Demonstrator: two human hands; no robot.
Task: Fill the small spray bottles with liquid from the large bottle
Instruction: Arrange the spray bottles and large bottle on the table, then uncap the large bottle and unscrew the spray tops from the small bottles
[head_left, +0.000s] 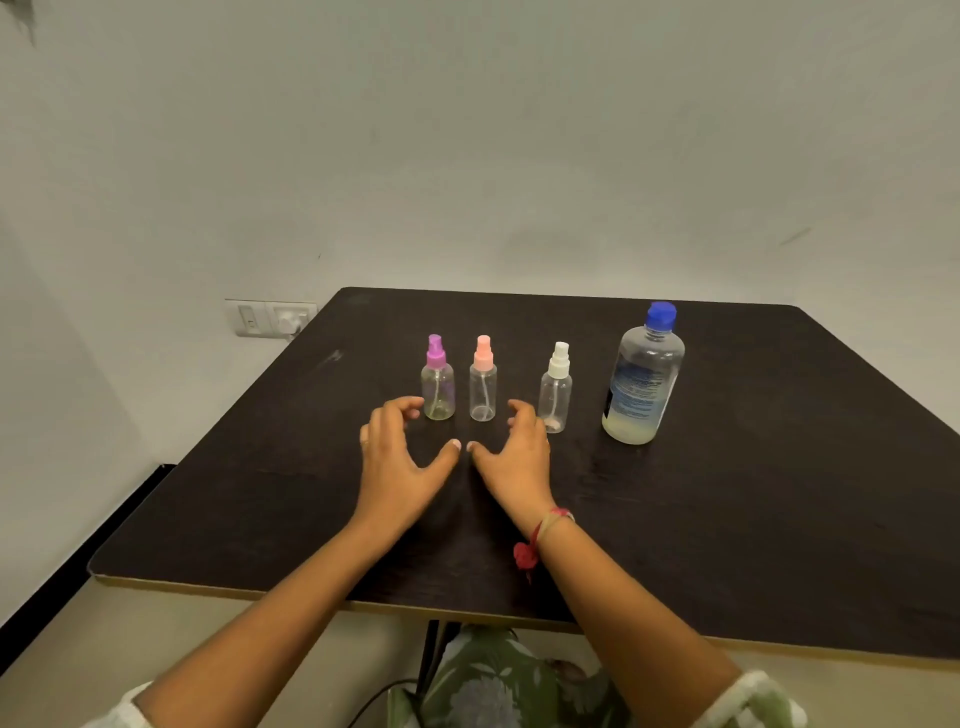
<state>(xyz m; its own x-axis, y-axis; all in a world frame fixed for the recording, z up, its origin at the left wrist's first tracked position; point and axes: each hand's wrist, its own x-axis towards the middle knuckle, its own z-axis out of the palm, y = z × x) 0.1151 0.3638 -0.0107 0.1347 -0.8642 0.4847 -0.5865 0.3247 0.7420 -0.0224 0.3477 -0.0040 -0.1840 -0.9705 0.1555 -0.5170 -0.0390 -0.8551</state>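
Behind right hand (511, 460), lower edge of white-capped spray bottle (556, 387)

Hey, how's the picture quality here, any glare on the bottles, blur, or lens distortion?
Head view: dim, even light with a greenish cast, and shadows barely show on the dark table. Head view: no strong glare, only small highlights on the large bottle. Head view: the wide-angle lens splays the table edges outward. Head view: the purple bottle, pink bottle and white bottle look slightly soft.
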